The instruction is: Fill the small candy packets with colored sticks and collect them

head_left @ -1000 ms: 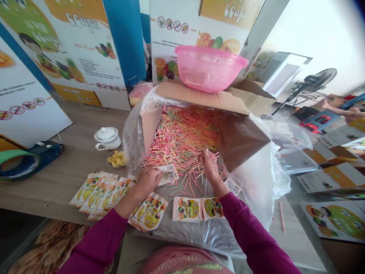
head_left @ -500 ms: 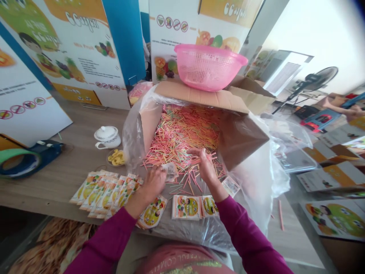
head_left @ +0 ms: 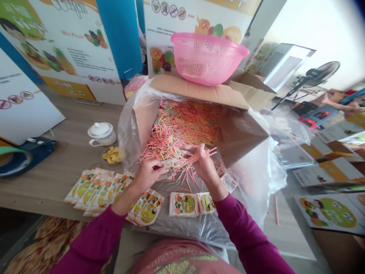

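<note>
My left hand [head_left: 148,175] pinches a small printed packet [head_left: 170,167] at the mouth of the carton, its open end toward my other hand. A few thin pink sticks [head_left: 211,151] are gripped in my right hand [head_left: 203,163], poking out past the fingers. Behind both hands, a heap of pink, yellow and green sticks [head_left: 182,125] fills the cardboard box [head_left: 242,133], which lies on its side. Loose sticks [head_left: 186,180] spill out below the hands. Printed packets [head_left: 184,204] lie flat in front of me, and another pile of packets [head_left: 94,190] is at the left.
A pink basket [head_left: 209,61] rests on top of the box. Clear plastic sheeting [head_left: 256,179] drapes around it. At left are a white lidded cup [head_left: 102,133], a dish of yellow pieces [head_left: 112,155] and a tape dispenser [head_left: 34,152]. Printed cartons [head_left: 71,49] stand behind.
My left hand has shifted slightly left and lifted the packet. My right hand has closed around several sticks and turned toward the packet. The view has tilted a little.
</note>
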{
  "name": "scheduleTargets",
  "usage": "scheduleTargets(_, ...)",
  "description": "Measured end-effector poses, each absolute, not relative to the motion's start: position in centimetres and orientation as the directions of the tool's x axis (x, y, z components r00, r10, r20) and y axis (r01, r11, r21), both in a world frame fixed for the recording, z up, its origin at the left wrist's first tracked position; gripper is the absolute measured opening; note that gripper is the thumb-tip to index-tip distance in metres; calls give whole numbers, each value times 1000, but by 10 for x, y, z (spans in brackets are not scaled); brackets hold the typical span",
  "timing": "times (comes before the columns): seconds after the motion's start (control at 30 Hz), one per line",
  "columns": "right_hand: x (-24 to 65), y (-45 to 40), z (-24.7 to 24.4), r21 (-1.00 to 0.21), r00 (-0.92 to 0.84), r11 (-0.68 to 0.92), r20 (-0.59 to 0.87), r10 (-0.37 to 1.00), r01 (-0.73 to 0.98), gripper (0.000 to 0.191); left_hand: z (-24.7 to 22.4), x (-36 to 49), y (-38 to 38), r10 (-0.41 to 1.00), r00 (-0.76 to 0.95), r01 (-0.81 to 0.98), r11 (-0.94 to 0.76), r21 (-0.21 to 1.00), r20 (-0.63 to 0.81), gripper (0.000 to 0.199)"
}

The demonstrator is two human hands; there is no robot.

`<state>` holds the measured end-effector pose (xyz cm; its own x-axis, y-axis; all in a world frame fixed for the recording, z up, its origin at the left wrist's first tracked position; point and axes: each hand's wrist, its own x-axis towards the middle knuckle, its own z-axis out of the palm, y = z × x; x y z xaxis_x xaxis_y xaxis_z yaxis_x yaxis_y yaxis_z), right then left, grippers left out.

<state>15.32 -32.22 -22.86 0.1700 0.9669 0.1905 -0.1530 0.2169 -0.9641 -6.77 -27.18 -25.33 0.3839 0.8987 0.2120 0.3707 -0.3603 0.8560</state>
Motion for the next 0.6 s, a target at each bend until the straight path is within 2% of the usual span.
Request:
scheduleTargets(0.1, 146, -323, -213, -954, 89, 265, 255, 963, -137, 67, -249, -55, -277, 898, 404, 261, -297, 919, 176, 19)
scheduleTargets(0.2, 145, -321, -209, -940, -5, 338, 339, 941, -51, 59, -250, -41, -282, 904, 423, 139, -131, 982, 60, 25)
scheduleTargets(0.3, 148, -318, -210, -935, -92, 355, 353, 931, 10, 53, -254, -29, -289, 901, 433, 44, -33, 998, 10, 31)
scheduleTargets(0.47, 155, -313, -202, -952, 22, 275, 275, 961, -132, 63, -259, -19, -295, 915, 400, 0, -52, 999, 48, 39)
scheduleTargets(0.6, 158, -312, -193, -916, 109, 371, 357, 928, -155, 57, -259, -15, -291, 904, 427, -23, 43, 999, -29, 41)
